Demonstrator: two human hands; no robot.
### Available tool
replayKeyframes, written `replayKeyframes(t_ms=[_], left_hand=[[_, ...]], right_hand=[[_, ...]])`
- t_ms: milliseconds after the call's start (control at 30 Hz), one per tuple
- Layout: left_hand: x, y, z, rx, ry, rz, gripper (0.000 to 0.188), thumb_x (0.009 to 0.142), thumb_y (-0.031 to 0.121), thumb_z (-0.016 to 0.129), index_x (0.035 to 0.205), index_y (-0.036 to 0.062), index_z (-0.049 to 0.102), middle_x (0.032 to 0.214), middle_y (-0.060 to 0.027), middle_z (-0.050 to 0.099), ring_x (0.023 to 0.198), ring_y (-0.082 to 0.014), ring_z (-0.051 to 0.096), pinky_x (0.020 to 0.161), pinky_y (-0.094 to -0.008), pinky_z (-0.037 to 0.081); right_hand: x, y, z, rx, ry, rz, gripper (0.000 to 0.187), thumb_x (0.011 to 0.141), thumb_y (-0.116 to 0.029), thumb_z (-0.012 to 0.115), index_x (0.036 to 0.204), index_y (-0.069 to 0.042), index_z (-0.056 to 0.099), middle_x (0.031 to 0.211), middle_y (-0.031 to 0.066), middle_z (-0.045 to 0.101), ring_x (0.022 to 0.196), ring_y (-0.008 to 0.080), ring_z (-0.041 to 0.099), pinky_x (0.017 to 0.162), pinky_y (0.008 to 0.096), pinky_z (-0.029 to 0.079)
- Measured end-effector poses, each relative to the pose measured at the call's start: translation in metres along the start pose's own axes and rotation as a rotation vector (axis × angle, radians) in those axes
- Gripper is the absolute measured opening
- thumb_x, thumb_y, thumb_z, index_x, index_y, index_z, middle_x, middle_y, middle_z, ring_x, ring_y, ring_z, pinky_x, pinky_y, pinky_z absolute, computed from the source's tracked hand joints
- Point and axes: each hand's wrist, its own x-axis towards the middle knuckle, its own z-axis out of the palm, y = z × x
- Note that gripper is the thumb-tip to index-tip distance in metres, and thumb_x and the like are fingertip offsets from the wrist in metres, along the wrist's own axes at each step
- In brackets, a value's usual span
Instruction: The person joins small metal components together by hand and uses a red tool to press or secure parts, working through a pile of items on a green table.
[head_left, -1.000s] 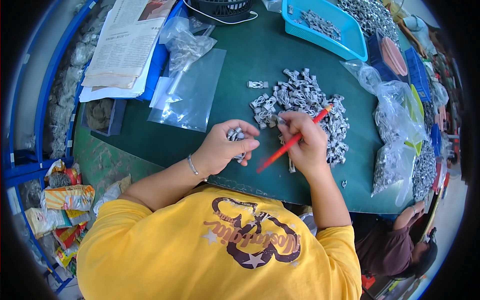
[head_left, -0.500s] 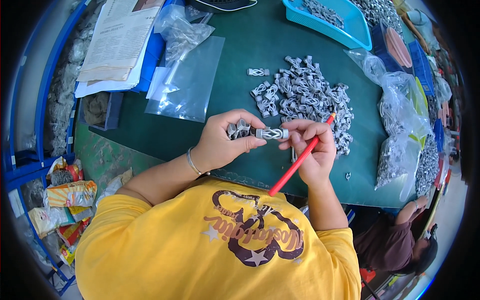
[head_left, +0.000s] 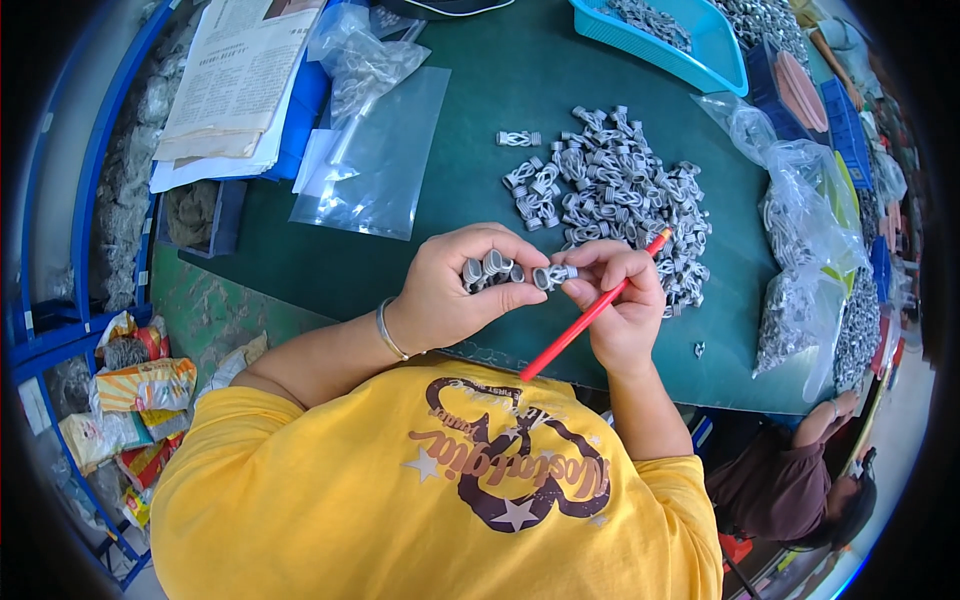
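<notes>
My left hand cups a small bunch of grey metal clips just above the green table. My right hand holds a red pencil slanting down toward my chest, and its fingertips pinch one grey clip against the bunch in the left hand. A loose pile of the same grey clips lies on the table just beyond both hands. One clip lies apart to the pile's left.
Clear plastic bags and stacked papers lie at the left. A blue tray with parts sits at the back. Filled plastic bags line the right edge. Another person sits lower right.
Both hands rose from the table surface near the pile and came together in front of my chest; the right hand brought a single clip to the bunch in the left.
</notes>
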Motion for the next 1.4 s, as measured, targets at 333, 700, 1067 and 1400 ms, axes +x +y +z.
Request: replayKeyframes(t_ms=[333, 700, 1067, 1400], left_hand=[[0.000, 0.003, 0.000, -0.299, 0.012, -0.438, 0.015, 0.080, 0.003, 0.064, 0.092, -0.0029, 0.058, 0.081, -0.0110, 0.061, 0.064, -0.0134, 0.060, 0.051, -0.0236, 0.048], [0.007, -0.004, 0.003, -1.420, -0.090, -0.750, 0.072, 0.089, 0.062, 0.020, 0.124, 0.0023, 0.042, 0.123, -0.0125, 0.049, 0.115, -0.0255, 0.046, 0.098, -0.0380, 0.036], [0.009, -0.009, 0.015, -1.151, -0.233, -0.560, 0.059, 0.089, 0.046, 0.041, 0.128, 0.0024, 0.036, 0.131, -0.0116, 0.040, 0.122, -0.0243, 0.040, 0.105, -0.0391, 0.028], [0.029, -0.047, -0.004, 0.300, -0.114, 0.035, 0.023, 0.087, 0.009, 0.055, 0.109, 0.0035, 0.055, 0.102, -0.0094, 0.060, 0.091, -0.0188, 0.058, 0.082, -0.0296, 0.047]], right_hand=[[0.002, -0.009, 0.008, -0.262, 0.064, -0.360, 0.042, 0.069, 0.013, 0.067, 0.086, -0.005, 0.034, 0.097, 0.0196, 0.054, 0.086, 0.0248, 0.062, 0.069, 0.0282, 0.054], [0.032, -0.017, 0.030, -0.990, -0.459, -0.475, 0.049, 0.063, -0.037, 0.074, 0.096, -0.006, 0.054, 0.118, 0.0174, 0.055, 0.099, 0.0370, 0.055, 0.083, 0.0431, 0.043], [0.034, 0.001, 0.010, -0.659, 0.069, -0.431, 0.023, 0.065, 0.006, 0.063, 0.086, -0.003, 0.057, 0.081, 0.0115, 0.060, 0.070, 0.0234, 0.061, 0.060, 0.0291, 0.050], [-0.092, -0.080, -0.094, -0.323, 0.744, -0.173, 0.007, 0.083, 0.001, 0.055, 0.086, -0.001, 0.049, 0.085, 0.0164, 0.059, 0.060, 0.0186, 0.059, 0.047, 0.0237, 0.047]])
